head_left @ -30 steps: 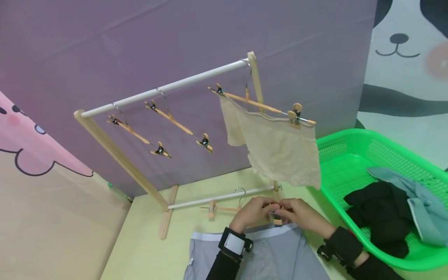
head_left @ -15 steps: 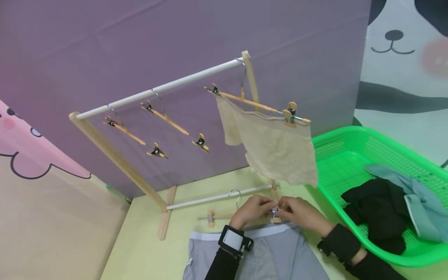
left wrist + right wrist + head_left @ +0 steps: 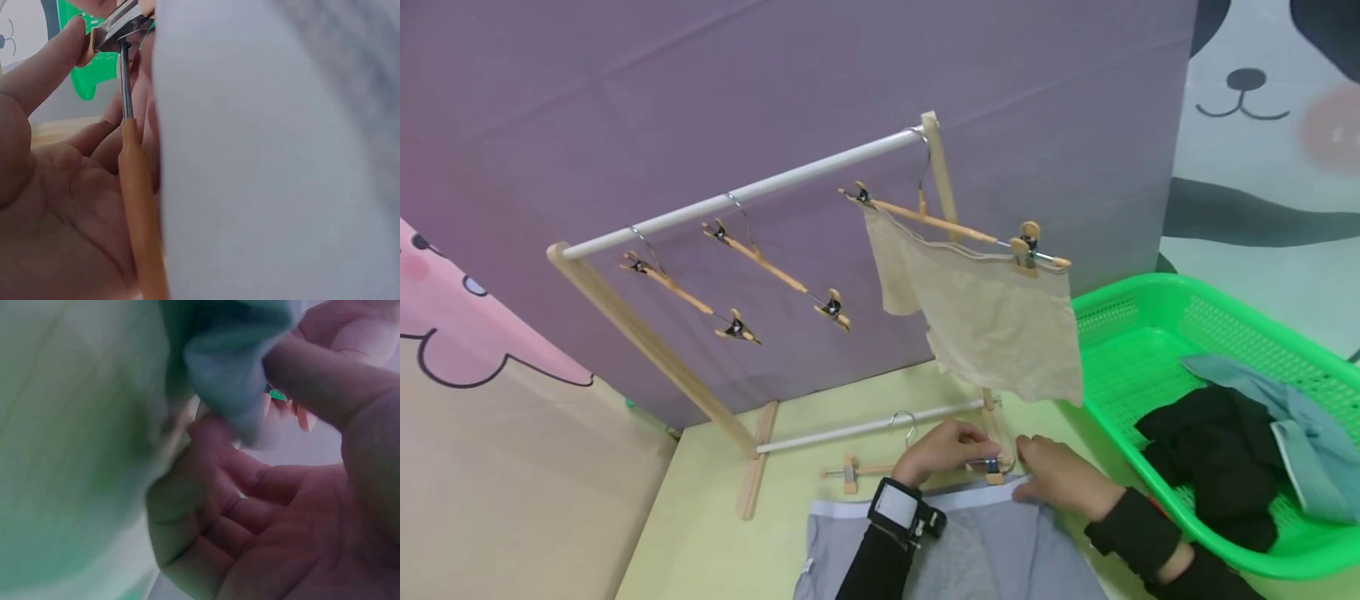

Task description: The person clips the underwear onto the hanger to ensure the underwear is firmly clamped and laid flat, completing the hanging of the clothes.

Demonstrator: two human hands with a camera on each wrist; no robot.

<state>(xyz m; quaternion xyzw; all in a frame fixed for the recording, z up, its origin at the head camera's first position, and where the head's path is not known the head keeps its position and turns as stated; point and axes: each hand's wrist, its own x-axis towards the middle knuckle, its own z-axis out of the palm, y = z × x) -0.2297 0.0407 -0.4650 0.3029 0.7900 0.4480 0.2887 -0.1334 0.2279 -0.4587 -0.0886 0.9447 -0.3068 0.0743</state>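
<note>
A clip hanger (image 3: pixel 874 471) with a wooden bar lies at the top edge of grey shorts (image 3: pixel 985 550), which are spread flat with their pale waistband facing away from me. My left hand (image 3: pixel 942 452) holds the right-end clip (image 3: pixel 994 477) of this hanger. In the left wrist view, the thumb presses one leg of the clip (image 3: pixel 122 28), and the bar (image 3: pixel 140 200) runs along the palm. My right hand (image 3: pixel 1060 477) pinches the waistband's right corner. Folded cloth (image 3: pixel 225 369) shows between its thumb and fingers in the right wrist view.
Behind stands a drying rack with a white top rail (image 3: pixel 805 177). Two bare clip hangers (image 3: pixel 775 268) and one bearing a beige garment (image 3: pixel 1000 325) hang there. At right, a green basket (image 3: pixel 1217 317) holds black clothing (image 3: pixel 1213 458) and blue-green clothing (image 3: pixel 1307 450).
My right hand has left the clip beside my left hand and moved slightly right and down onto the waistband corner. The left hand stays at the clip.
</note>
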